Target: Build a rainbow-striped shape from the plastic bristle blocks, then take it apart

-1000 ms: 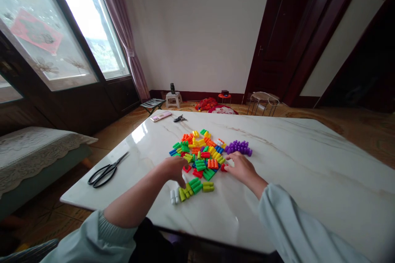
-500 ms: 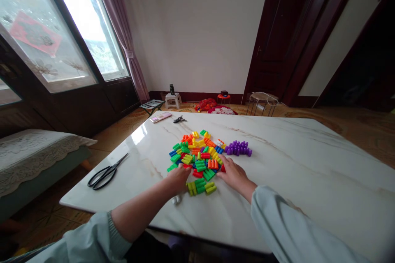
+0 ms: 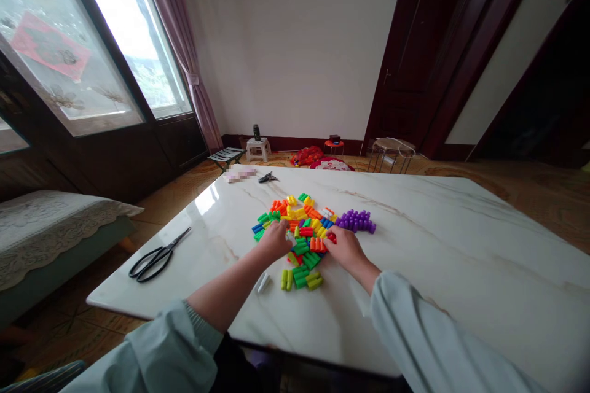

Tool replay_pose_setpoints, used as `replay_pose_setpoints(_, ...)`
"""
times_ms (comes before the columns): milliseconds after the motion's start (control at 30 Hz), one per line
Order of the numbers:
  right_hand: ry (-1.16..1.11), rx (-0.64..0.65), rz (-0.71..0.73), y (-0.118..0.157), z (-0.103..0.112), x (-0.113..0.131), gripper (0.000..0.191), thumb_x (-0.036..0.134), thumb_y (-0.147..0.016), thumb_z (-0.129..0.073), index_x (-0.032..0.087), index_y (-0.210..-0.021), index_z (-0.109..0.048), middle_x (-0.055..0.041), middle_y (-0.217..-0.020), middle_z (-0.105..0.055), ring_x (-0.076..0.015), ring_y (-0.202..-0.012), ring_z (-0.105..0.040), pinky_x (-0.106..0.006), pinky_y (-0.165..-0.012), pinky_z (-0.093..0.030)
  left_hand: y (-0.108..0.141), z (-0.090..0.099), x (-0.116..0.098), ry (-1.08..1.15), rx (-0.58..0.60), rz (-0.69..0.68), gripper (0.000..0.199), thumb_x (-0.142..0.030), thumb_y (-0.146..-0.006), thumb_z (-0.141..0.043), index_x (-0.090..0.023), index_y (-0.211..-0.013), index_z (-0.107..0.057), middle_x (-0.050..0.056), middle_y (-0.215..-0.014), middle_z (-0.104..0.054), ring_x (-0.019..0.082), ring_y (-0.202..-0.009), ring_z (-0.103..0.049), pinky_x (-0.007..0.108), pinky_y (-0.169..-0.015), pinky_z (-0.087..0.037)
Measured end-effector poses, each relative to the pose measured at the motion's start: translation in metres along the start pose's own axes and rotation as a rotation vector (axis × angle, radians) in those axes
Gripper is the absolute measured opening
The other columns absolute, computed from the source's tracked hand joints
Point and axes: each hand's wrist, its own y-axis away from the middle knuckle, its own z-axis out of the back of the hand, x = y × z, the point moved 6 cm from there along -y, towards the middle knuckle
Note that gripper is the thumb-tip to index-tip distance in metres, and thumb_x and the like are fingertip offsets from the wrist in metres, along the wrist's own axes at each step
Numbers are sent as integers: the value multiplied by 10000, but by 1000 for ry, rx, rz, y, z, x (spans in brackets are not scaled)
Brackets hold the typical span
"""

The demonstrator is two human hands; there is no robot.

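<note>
Colourful plastic blocks [image 3: 318, 245] lie in a loose pile on the white marble table [image 3: 415, 245]. My left hand [image 3: 276, 239] reaches over the pile's left side, fingers bent down among the blocks; whatever its fingertips hold is hidden. At the right side my right hand [image 3: 343, 245] has its fingers closed on a small red block [image 3: 331, 237]. Beyond it sits a cluster of purple blocks [image 3: 356, 221]. Nearer the front edge are green and lime blocks [image 3: 300, 277] and a white piece [image 3: 263, 283].
Black-handled scissors [image 3: 159, 255] lie on the table's left part. Near the far edge are a blurred pinkish object [image 3: 239, 174] and a small dark tool [image 3: 268, 177]. Stools [image 3: 258, 147] stand on the floor beyond, and a lace-covered bench [image 3: 59, 233] is at the left.
My left hand has moved forward and slightly right over the pile. My right hand has shifted slightly, and the red block shows at its fingertips. The white piece by my left wrist looks different.
</note>
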Motion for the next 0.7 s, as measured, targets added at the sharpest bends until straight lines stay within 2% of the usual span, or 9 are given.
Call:
replay_pose_setpoints(67,-172,-39,54,-4,-2,6,388,139,-766,-561,178,-1150,-596,-64,-1036,-679,-141,-830,-638,-229,-747,-461,-8,-3,-1,71,-66,-17,439,-84,-697,-561,-130,-1132,-530,104,-1072,-587,204,-1025,-577,298,-895,-457)
replay_pose_setpoints(133,-247,-54,74,-6,-5,10,504,85,-754,-542,177,-1249,-527,-72,-1133,-638,-115,-811,-631,-218,-758,-470,-13,-6,-2,144,-94,-49,479,-98,-706,-579,-140,-1179,-515,109,-1153,-551,173,-942,-605,291,-878,-474)
replay_pose_setpoints(200,-170,-43,80,-6,-8,12,441,94,-762,-543,180,-1195,-569,-74,-1133,-624,-126,-836,-623,-231,-784,-465,-14,-8,-6,185,-88,-95,494,-113,-708,-598,-166,-1194,-526,102,-1192,-533,158,-900,-617,292,-871,-484)
replay_pose_setpoints(267,-13,-9,74,-3,-10,11,339,159,-774,-574,189,-1107,-625,-77,-1104,-619,-170,-929,-605,-258,-814,-450,-13,-9,-9,183,-69,-131,463,-121,-704,-611,-176,-1162,-573,97,-1180,-548,171,-935,-616,295,-883,-481)
replay_pose_setpoints(400,175,100,72,5,-18,7,406,254,-749,-632,222,-1154,-612,-80,-1152,-577,-214,-1060,-548,-275,-840,-414,-11,-10,-8,106,3,-135,377,-156,-705,-624,-169,-1079,-661,98,-1111,-613,223,-1033,-596,307,-907,-466)
replay_pose_setpoints(500,219,146,121,10,-21,11,311,216,-772,-573,231,-1077,-630,-67,-1118,-582,-194,-1038,-544,-264,-822,-391,-7,-13,-8,59,89,-174,475,-172,-686,-652,-175,-1160,-639,90,-1099,-650,236,-1041,-598,311,-911,-460)
replay_pose_setpoints(600,240,155,110,11,-21,12,221,206,-794,-514,209,-985,-625,-70,-1069,-596,-189,-975,-561,-266,-755,-384,-4,-16,-8,48,146,-206,579,-210,-674,-687,-182,-1244,-592,87,-1091,-670,240,-1007,-615,315,-885,-469)
replay_pose_setpoints(700,245,166,105,13,-20,11,225,217,-794,-500,216,-990,-611,-65,-1072,-600,-189,-946,-571,-271,-716,-375,-5,-11,-9,67,70,-188,367,-275,-755,-637,-182,-1108,-675,80,-1056,-685,229,-998,-621,307,-887,-463)
